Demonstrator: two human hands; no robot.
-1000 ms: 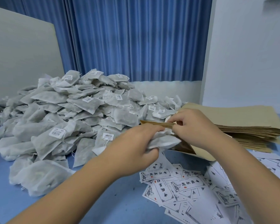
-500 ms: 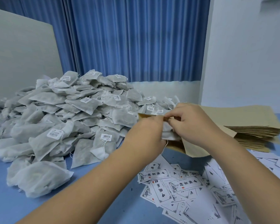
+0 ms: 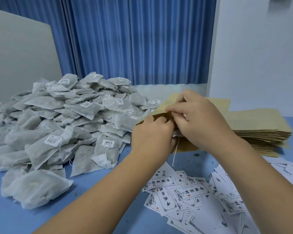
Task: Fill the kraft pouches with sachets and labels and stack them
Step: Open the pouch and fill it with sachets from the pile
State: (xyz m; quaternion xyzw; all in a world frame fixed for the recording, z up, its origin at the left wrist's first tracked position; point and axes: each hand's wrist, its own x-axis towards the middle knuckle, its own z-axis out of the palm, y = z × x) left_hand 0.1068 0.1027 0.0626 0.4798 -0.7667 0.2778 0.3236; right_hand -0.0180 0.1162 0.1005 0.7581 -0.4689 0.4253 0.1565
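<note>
I hold one kraft pouch up above the blue table. My right hand pinches the pouch's upper edge. My left hand is curled at the pouch's mouth and pushes a white sachet inside; only a sliver of the sachet and its dangling string show. A big heap of grey-white sachets with barcode tags fills the left of the table. Printed paper labels lie scattered under my forearms. A stack of flat kraft pouches lies at the right.
A blue curtain hangs behind the table. A grey board leans at the back left and a white wall stands at the right. Bare blue tabletop shows in front of the heap.
The pouch and both hands have risen and drawn further from me. The sachet, in plain view in my left hand a second ago, has gone almost wholly into the pouch.
</note>
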